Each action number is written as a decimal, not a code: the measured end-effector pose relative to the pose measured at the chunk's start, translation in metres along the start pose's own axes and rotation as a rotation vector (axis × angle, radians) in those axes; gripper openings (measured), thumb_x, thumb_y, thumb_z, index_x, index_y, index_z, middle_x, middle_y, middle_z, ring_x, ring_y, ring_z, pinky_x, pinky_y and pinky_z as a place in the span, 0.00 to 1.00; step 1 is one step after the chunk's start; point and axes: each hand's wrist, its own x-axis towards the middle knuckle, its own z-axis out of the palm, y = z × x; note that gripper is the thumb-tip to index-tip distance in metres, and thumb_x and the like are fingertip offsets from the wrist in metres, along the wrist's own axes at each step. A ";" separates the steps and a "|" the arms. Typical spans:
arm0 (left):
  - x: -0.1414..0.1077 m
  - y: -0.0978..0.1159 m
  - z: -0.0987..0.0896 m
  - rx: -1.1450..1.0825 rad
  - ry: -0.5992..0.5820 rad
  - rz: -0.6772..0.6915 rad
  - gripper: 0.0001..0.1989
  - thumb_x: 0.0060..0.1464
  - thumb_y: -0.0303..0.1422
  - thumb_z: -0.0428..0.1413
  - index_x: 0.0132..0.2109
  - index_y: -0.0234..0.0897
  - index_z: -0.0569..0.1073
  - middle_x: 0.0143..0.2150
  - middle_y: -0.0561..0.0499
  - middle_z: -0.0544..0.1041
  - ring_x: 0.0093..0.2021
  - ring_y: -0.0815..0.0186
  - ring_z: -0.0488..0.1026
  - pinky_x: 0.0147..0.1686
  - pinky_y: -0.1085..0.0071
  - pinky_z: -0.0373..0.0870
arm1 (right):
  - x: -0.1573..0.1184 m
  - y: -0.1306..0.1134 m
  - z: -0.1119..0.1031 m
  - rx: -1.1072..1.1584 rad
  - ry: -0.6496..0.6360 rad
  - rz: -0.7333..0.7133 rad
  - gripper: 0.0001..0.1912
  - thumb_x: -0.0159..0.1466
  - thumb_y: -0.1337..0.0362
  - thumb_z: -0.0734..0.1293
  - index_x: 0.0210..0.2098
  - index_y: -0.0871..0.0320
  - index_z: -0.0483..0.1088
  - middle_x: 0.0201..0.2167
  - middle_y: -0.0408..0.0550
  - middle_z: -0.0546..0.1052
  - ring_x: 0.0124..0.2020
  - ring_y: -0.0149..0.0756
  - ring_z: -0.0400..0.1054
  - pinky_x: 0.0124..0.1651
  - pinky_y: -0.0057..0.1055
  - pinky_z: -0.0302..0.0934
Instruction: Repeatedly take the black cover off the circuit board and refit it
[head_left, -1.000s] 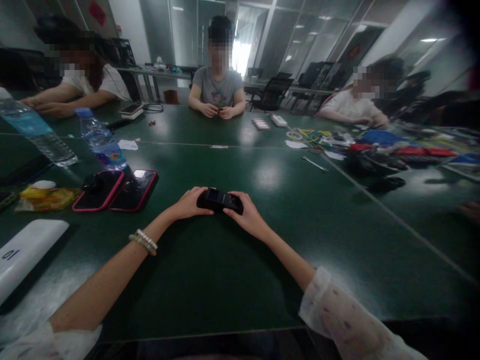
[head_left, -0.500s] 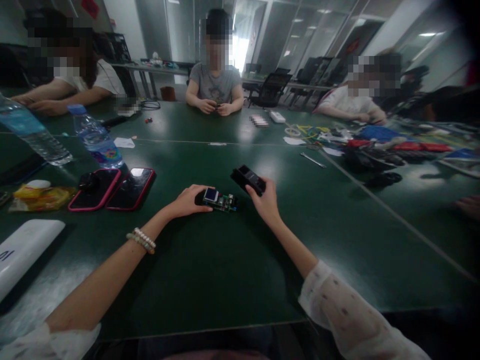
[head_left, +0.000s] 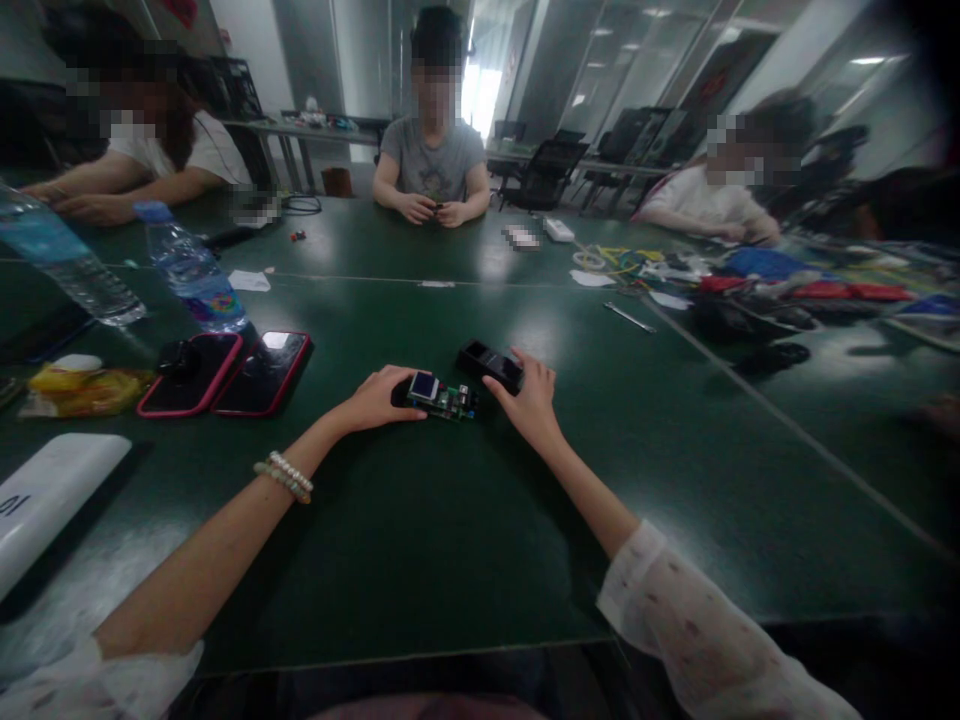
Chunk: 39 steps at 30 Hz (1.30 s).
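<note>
My left hand grips a small green circuit board by its left end, thumb at the near edge and fingers at the far edge. A little square screen sits on the board, facing up. To the right, my right hand has its thumb and fingers around the right end of a black plastic case. The case lies low, at or just above the green table, with a rectangular opening in its upper face. Board and case are close together but apart.
Left of me are two phones in pink-red cases, a yellow packet, a white device and two water bottles. A wrench and tangled cables lie right. Several people sit around the table.
My right hand has lowered the black case and turned it flatter, shifting it slightly left. Its fingers look a little more spread. My left hand and the circuit board have barely moved.
</note>
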 end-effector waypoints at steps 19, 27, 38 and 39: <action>0.000 -0.004 0.002 0.007 0.016 0.021 0.35 0.52 0.49 0.64 0.65 0.45 0.67 0.61 0.44 0.70 0.61 0.49 0.65 0.59 0.49 0.64 | 0.004 -0.006 -0.007 0.164 -0.092 -0.079 0.28 0.63 0.53 0.68 0.59 0.58 0.64 0.53 0.61 0.71 0.54 0.56 0.67 0.58 0.58 0.61; 0.003 -0.013 0.006 0.049 0.063 0.030 0.33 0.50 0.49 0.64 0.59 0.38 0.71 0.58 0.41 0.72 0.58 0.49 0.68 0.57 0.51 0.66 | -0.011 -0.056 -0.028 0.394 -0.249 -0.240 0.27 0.66 0.53 0.68 0.61 0.53 0.62 0.55 0.56 0.71 0.54 0.48 0.69 0.56 0.46 0.66; 0.001 -0.005 0.002 0.021 0.007 -0.044 0.47 0.48 0.58 0.62 0.70 0.48 0.57 0.64 0.41 0.67 0.61 0.45 0.65 0.59 0.47 0.62 | -0.019 -0.048 -0.009 0.280 -0.459 -0.315 0.27 0.64 0.59 0.69 0.60 0.52 0.61 0.56 0.55 0.71 0.56 0.50 0.67 0.59 0.54 0.63; 0.001 -0.005 0.001 0.007 0.001 -0.042 0.43 0.53 0.59 0.57 0.70 0.47 0.58 0.64 0.41 0.67 0.61 0.45 0.65 0.60 0.47 0.61 | -0.019 -0.048 -0.009 0.280 -0.462 -0.314 0.27 0.63 0.60 0.69 0.60 0.52 0.61 0.56 0.55 0.71 0.56 0.50 0.66 0.59 0.54 0.63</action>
